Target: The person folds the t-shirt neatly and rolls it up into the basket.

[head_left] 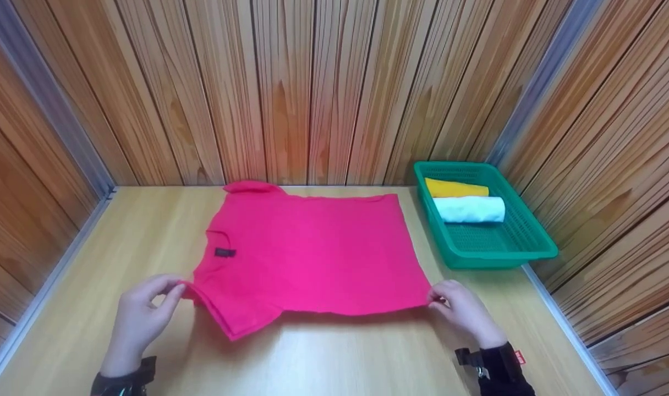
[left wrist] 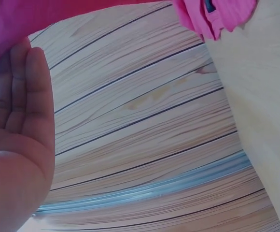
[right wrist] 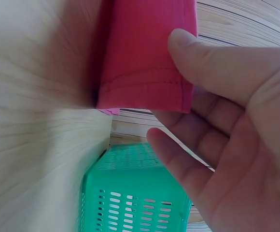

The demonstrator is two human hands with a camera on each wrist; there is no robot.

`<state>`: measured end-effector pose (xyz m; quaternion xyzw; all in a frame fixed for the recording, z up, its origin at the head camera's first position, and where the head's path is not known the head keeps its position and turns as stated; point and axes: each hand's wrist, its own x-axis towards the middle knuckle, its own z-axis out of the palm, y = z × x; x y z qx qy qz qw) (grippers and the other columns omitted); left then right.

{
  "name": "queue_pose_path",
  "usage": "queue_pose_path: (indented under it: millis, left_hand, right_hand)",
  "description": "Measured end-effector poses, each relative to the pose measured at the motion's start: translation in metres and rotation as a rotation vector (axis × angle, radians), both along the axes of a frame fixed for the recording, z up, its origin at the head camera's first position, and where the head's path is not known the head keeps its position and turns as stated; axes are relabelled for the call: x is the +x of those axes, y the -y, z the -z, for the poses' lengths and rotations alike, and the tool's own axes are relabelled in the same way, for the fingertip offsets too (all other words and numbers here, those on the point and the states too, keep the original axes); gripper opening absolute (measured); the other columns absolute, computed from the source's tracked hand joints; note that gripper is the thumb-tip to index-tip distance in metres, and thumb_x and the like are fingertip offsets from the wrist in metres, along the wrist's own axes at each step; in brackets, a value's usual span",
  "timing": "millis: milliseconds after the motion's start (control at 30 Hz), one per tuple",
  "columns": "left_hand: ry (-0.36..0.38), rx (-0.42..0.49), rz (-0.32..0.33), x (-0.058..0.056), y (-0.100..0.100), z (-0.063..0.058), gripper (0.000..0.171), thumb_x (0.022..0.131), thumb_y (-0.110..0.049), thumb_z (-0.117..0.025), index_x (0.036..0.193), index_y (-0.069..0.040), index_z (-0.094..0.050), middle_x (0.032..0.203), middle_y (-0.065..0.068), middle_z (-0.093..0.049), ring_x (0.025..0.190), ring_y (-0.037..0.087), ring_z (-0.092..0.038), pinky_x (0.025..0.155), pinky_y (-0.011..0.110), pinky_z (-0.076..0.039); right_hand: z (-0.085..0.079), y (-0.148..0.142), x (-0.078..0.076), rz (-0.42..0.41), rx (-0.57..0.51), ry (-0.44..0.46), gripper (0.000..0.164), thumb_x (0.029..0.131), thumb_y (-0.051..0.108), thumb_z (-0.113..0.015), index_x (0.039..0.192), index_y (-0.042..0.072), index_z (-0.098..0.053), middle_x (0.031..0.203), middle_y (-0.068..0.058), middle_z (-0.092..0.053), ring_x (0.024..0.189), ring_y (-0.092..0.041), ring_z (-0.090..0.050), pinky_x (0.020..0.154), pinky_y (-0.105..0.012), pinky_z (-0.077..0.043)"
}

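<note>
A bright pink T-shirt (head_left: 334, 253) lies spread sideways on the table, its collar and dark label (head_left: 224, 252) toward the left. With thumb and fingers my left hand (head_left: 144, 313) pinches the edge of the near sleeve (head_left: 238, 316). My right hand (head_left: 466, 311) pinches the near corner of the bottom hem. Between the two grips the shirt's near side is lifted a little off the table. In the right wrist view, the thumb presses on the stitched hem (right wrist: 145, 87), with fingers behind it. The left wrist view shows the palm (left wrist: 14, 159) below the pink cloth; its fingertips are partly hidden.
A green plastic basket (head_left: 499, 256) stands at the back right, close to the side wall. Inside lie a yellow rolled cloth (head_left: 455, 188) and a white rolled cloth (head_left: 469, 210). Wood-panelled walls (head_left: 312, 93) enclose the back and both sides of the table (head_left: 323, 357).
</note>
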<state>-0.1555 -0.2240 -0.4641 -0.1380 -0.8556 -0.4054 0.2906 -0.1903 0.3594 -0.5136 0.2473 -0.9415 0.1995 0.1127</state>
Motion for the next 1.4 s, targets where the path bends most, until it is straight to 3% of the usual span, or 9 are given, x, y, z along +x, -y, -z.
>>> queue_pose_path:
  millis: [200, 433, 567, 667, 800, 967, 1067, 1233, 1400]
  left_hand:
    - [-0.026, -0.020, 0.040, 0.005, 0.000, -0.006, 0.024, 0.075, 0.013, -0.078, 0.093, -0.003, -0.074, 0.083, -0.001, -0.071, 0.078, 0.005, -0.065, 0.077, 0.006, -0.046]
    - [-0.016, -0.006, 0.013, 0.005, 0.001, -0.006, 0.025, 0.075, 0.012, -0.079, 0.093, -0.004, -0.074, 0.083, -0.002, -0.071, 0.079, 0.002, -0.064, 0.079, 0.006, -0.045]
    - [-0.027, -0.022, -0.005, -0.001, 0.003, -0.004, 0.022, 0.075, 0.012, -0.078, 0.092, -0.002, -0.074, 0.082, 0.001, -0.071, 0.077, 0.002, -0.063, 0.076, 0.005, -0.044]
    - [0.020, -0.027, -0.032, -0.010, 0.006, -0.003, 0.017, 0.080, 0.008, -0.076, 0.093, -0.002, -0.074, 0.083, 0.004, -0.072, 0.077, 0.007, -0.063, 0.074, 0.005, -0.043]
    - [0.194, -0.026, -0.079, -0.027, 0.010, -0.006, 0.014, 0.090, -0.006, -0.071, 0.103, -0.003, -0.073, 0.092, 0.007, -0.072, 0.086, 0.019, -0.066, 0.076, 0.010, -0.045]
    - [0.340, -0.020, -0.112, -0.051, 0.012, -0.011, 0.023, 0.097, -0.016, -0.064, 0.111, 0.001, -0.069, 0.101, 0.017, -0.071, 0.097, 0.035, -0.066, 0.084, 0.042, -0.054]
    - [0.374, -0.018, -0.128, -0.066, 0.009, -0.014, 0.026, 0.099, -0.018, -0.061, 0.113, 0.003, -0.068, 0.105, 0.022, -0.070, 0.100, 0.039, -0.065, 0.087, 0.053, -0.052]
    - [0.388, 0.015, -0.160, -0.090, 0.002, -0.018, 0.027, 0.100, -0.018, -0.058, 0.115, 0.003, -0.067, 0.106, 0.023, -0.069, 0.101, 0.038, -0.064, 0.088, 0.053, -0.052]
    - [0.345, 0.046, -0.220, -0.109, -0.007, -0.016, 0.026, 0.099, -0.015, -0.059, 0.114, 0.004, -0.068, 0.103, 0.023, -0.069, 0.096, 0.037, -0.065, 0.086, 0.050, -0.053]
  right_hand:
    - [0.000, -0.002, 0.005, -0.023, -0.004, 0.037, 0.017, 0.079, 0.004, -0.078, 0.082, 0.016, -0.066, 0.084, 0.010, -0.063, 0.084, -0.013, -0.059, 0.076, -0.035, -0.053]
    - [-0.002, -0.002, 0.007, -0.021, -0.012, 0.080, 0.017, 0.081, 0.003, -0.076, 0.084, 0.017, -0.067, 0.085, 0.011, -0.064, 0.085, -0.014, -0.061, 0.076, -0.036, -0.053]
    - [-0.005, -0.002, 0.005, -0.009, -0.023, 0.075, 0.013, 0.083, 0.005, -0.076, 0.085, 0.016, -0.069, 0.085, 0.010, -0.065, 0.084, -0.014, -0.062, 0.076, -0.037, -0.053]
    - [-0.008, -0.002, -0.002, -0.002, -0.026, 0.046, 0.012, 0.084, 0.005, -0.076, 0.083, 0.014, -0.069, 0.083, 0.008, -0.065, 0.083, -0.016, -0.062, 0.075, -0.038, -0.053]
    - [-0.015, 0.000, -0.015, 0.052, -0.025, 0.036, 0.011, 0.084, 0.005, -0.076, 0.083, 0.013, -0.068, 0.081, 0.007, -0.064, 0.079, -0.018, -0.061, 0.074, -0.040, -0.053]
    - [-0.022, 0.006, -0.037, 0.151, -0.005, 0.057, 0.006, 0.087, 0.009, -0.074, 0.087, 0.011, -0.069, 0.081, 0.004, -0.062, 0.077, -0.018, -0.058, 0.073, -0.041, -0.052]
    - [-0.023, 0.011, -0.050, 0.190, 0.016, 0.046, 0.004, 0.089, 0.009, -0.073, 0.089, 0.009, -0.068, 0.083, 0.000, -0.063, 0.077, -0.020, -0.058, 0.072, -0.042, -0.052]
    - [-0.025, 0.020, -0.066, 0.268, 0.033, 0.012, 0.004, 0.091, 0.009, -0.071, 0.091, 0.008, -0.067, 0.086, -0.006, -0.066, 0.078, -0.025, -0.061, 0.071, -0.045, -0.052]
    - [-0.025, 0.029, -0.078, 0.307, 0.020, -0.027, 0.005, 0.091, 0.007, -0.070, 0.091, 0.005, -0.066, 0.090, -0.011, -0.067, 0.084, -0.031, -0.063, 0.076, -0.048, -0.053]
